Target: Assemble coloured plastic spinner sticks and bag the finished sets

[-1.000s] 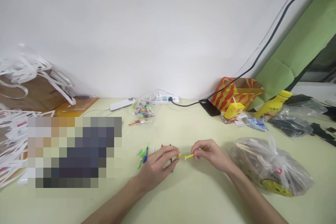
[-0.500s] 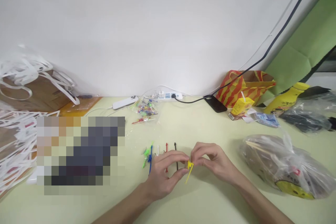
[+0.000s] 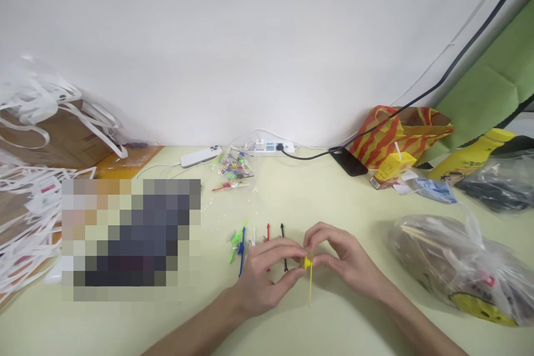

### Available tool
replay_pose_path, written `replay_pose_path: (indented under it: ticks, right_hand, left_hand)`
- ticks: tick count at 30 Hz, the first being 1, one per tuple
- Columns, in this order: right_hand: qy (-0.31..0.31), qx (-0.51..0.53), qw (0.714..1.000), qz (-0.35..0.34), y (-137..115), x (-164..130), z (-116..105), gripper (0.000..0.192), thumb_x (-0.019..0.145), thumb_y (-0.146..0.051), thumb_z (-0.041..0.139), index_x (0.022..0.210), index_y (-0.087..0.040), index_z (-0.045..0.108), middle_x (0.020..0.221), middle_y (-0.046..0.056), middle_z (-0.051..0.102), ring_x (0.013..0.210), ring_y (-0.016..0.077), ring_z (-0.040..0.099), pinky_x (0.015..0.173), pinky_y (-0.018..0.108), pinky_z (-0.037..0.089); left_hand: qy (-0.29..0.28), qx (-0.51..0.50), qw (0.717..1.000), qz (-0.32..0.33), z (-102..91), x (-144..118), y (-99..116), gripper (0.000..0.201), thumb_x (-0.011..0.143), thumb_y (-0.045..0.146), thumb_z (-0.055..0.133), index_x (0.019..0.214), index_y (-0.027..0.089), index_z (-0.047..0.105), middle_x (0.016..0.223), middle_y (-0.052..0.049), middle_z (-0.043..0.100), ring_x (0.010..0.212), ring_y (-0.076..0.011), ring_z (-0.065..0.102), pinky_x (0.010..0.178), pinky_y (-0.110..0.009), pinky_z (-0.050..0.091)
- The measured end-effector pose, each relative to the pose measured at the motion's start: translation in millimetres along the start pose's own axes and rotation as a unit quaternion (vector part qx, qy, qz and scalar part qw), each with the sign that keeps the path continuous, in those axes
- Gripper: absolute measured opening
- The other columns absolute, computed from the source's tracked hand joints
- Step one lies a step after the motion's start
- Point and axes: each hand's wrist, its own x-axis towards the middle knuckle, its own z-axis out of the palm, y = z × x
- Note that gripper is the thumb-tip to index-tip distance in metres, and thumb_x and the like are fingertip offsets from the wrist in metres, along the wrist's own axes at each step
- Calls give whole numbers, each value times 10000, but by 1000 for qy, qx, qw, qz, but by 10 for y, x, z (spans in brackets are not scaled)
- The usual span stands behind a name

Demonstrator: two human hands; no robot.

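Note:
Between my two hands is a yellow plastic arrow spinner (image 3: 307,263), its thin shaft pointing down toward me. My left hand (image 3: 265,275) pinches its round hub from the left with thumb and fingers. From the right, the fingertips of my right hand (image 3: 342,258) are closed on the same piece; the exact contact is partly hidden. Beyond my left hand lie more arrows in a row: green (image 3: 232,254), blue (image 3: 242,245), white (image 3: 254,231), red (image 3: 268,230) and black (image 3: 283,233). My left hand covers parts of several of them.
A clear bag of coloured spinner parts (image 3: 233,169) lies behind, near a power strip (image 3: 271,147). At right are a knotted plastic bag (image 3: 450,267), a yellow drink carton (image 3: 392,169), a phone (image 3: 349,161) and a striped paper bag (image 3: 381,133). A pixelated dark area is at left.
The yellow spinner has turned, so its shaft hangs almost straight down instead of slanting. Both hands keep their pinch on it. The whole view has shifted slightly.

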Motion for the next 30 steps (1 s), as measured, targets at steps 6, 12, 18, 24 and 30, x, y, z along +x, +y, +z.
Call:
replay_pose_path:
  ticks: [6,12,18,24,30]
  right_hand:
    - [32,-35,999,-19,43,-13,39,134,908,-331,662,1015,-259,623,1149,82,594,1087,241,565,970,377,439]
    - [58,-42,997,-8,163,-11,40,151,886,-321,688,1000,-262,609,1160,56,560,979,198,560,904,343,462]
    - [22,-61,994,90,188,41,-136,228,897,-375,665,1066,-246,581,966,23,599,836,173,577,794,309,489]
    - [4,-207,973,101,181,-30,-106,201,974,-403,520,1079,-250,596,947,28,666,868,200,612,831,342,468]
    - [2,-343,938,53,204,-60,-59,222,1013,-384,424,1082,-246,583,859,30,642,839,216,592,814,373,421]
  left_hand:
    - [7,13,1000,0,14,-2,16,267,821,87,704,1061,204,703,984,-58,760,885,-161,727,801,-254,600]
    - [-11,37,999,0,10,-16,-41,264,839,89,696,1077,203,690,1004,-63,753,895,-157,721,803,-249,596]
    - [-45,192,979,42,82,10,-144,187,916,131,622,1075,222,659,986,-13,755,955,-149,700,1080,-396,444]
    - [-92,315,943,51,183,-64,-221,85,942,241,611,1007,226,663,971,6,753,1030,-170,666,1192,-481,295]
    - [-135,341,927,83,74,-5,-143,253,927,394,635,1111,221,640,1104,-27,727,1117,-195,631,1201,-479,291]
